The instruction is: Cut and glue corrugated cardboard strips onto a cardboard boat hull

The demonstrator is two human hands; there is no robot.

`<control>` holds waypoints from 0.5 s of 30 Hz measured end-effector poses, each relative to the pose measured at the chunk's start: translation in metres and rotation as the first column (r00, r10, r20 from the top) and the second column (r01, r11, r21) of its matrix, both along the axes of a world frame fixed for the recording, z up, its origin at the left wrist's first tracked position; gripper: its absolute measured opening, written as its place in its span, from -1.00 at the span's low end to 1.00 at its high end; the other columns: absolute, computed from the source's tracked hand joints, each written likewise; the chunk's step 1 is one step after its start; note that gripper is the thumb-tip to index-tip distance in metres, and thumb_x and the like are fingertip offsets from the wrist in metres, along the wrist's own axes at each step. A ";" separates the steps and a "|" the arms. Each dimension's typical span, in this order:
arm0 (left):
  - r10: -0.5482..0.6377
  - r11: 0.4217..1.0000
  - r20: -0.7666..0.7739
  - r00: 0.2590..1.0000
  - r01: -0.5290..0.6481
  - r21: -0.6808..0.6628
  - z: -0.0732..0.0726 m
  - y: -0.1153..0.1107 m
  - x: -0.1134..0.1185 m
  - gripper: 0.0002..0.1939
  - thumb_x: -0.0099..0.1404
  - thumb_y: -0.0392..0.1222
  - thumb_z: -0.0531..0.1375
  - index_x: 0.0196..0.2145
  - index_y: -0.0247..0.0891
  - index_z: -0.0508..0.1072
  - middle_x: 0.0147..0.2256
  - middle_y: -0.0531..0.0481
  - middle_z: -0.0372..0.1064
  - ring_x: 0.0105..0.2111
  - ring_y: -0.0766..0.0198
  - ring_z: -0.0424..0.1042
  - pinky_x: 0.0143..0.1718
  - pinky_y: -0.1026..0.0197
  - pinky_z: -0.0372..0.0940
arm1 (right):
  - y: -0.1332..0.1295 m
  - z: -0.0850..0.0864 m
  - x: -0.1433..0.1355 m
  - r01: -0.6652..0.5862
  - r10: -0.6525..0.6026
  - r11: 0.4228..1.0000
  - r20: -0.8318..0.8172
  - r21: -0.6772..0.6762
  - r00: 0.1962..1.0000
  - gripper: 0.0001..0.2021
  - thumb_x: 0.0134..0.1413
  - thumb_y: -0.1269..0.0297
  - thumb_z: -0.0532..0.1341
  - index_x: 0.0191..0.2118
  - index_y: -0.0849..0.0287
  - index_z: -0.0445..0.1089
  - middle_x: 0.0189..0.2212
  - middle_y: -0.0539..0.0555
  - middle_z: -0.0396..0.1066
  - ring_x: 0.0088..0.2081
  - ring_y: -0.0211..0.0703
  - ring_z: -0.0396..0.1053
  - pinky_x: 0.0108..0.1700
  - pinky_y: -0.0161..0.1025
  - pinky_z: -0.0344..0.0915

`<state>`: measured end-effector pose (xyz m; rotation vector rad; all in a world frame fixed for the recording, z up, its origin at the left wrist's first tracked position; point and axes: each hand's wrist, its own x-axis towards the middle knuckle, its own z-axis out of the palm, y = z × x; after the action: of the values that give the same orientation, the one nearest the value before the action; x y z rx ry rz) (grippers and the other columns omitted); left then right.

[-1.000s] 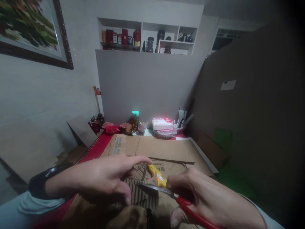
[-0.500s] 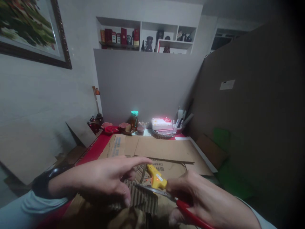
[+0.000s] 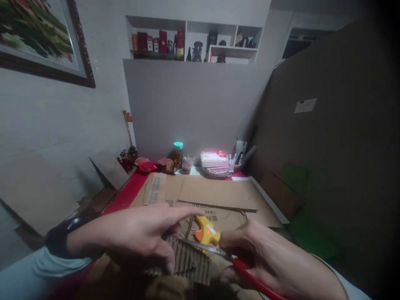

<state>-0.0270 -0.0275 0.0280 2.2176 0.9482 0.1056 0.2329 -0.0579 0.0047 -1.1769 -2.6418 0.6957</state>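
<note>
Evidently, the corrugated piece (image 3: 194, 266) lies at the lower centre of the frame, with the blades of the red-handled scissors (image 3: 246, 273) against its upper edge. The right hand (image 3: 270, 254) has its fingers closed round the scissors' handles. The left hand (image 3: 137, 233) spreads its forefinger from its thumb, the thumb at the ribbed card; whether the fingers underneath pinch it, one cannot tell. Good handling here would mean a steady card, blades square to its face and short, even bites, since ribs may crush under a slanted squeeze; the left thumb is best kept off the blade line.

Just beyond the blades sits a yellow glue gun (image 3: 210, 233), near enough to be knocked by the scissors or the right knuckles, and its nozzle might be hot. Farther up, a flat cardboard panel (image 3: 218, 191) lies on a larger cardboard sheet (image 3: 173, 183), over a red-covered table (image 3: 129, 189). Along the far edge, at mid-frame, stand a teal-lidded bottle (image 3: 178, 146), a white-and-pink packet (image 3: 214, 159) and a tub of pens (image 3: 235, 165), well apart from the hands
</note>
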 end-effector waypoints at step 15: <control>0.348 0.921 0.455 0.820 -0.208 -0.329 -0.022 0.016 -0.001 -0.71 0.22 -0.24 0.28 -0.08 -0.21 0.45 -0.32 0.10 0.43 -0.29 0.28 0.37 -0.22 0.22 0.19 | 0.038 -0.025 0.012 0.272 -0.541 0.823 -0.539 -0.500 0.645 -0.59 0.10 -0.10 0.25 -0.42 0.11 0.14 -0.73 -0.25 0.03 -0.77 -0.46 -0.10 -0.76 -0.45 -0.19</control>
<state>-0.0285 -0.0119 0.0057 1.6600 0.9156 0.6333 0.2445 -0.0201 -0.0201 -1.2495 -1.5963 1.2742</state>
